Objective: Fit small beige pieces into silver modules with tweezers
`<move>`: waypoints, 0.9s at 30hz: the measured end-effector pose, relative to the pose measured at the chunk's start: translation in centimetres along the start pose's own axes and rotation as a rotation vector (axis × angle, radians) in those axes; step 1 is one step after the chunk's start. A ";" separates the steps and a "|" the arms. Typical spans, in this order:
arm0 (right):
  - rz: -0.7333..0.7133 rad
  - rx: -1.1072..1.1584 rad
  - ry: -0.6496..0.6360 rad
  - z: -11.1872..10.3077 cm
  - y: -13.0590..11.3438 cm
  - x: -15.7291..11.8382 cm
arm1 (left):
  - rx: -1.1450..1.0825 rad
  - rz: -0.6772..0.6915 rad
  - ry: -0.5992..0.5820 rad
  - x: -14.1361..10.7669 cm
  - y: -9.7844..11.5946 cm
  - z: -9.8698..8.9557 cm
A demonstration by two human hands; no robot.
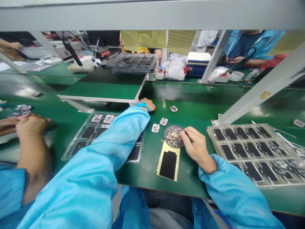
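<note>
My left hand (148, 104), with a blue band at the wrist, reaches far forward beside the front leg of a green-topped shelf. Its fingers are turned away and mostly hidden. My right hand (195, 145) is over the right edge of a round dark dish (168, 128) that holds many tiny pale pieces. Thumb and forefinger are pinched together there; what is between them is too small to make out. Below the dish lies a yellow sheet (175, 175) bearing a black cut-out (168, 163). Small silver-and-dark parts, one being this part (155, 128), lie between my hands.
A clear tray (141, 152) with black pieces and small parts lies under my left forearm. Another filled tray (209, 133) sits at right. The raised shelf (107, 87) and a slanted white post (259, 76) stand ahead. A co-worker's hands (32, 122) are at far left.
</note>
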State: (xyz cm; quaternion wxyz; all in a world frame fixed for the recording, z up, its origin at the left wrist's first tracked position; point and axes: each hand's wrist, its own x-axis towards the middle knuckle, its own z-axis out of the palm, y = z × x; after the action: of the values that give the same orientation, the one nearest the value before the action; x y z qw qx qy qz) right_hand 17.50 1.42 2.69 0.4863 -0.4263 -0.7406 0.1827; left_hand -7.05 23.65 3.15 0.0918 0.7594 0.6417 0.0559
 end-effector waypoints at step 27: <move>0.275 0.125 -0.240 1.2 1.6 -2.7 | -1.273 0.187 -0.360 -18.6 4.1 3.3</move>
State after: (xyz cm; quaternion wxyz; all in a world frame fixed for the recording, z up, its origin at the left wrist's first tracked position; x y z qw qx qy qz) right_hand 17.64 0.31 -0.47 0.3907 -0.4676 -0.7152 0.3425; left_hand -5.63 4.42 1.44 0.6223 0.6071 0.3896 0.3038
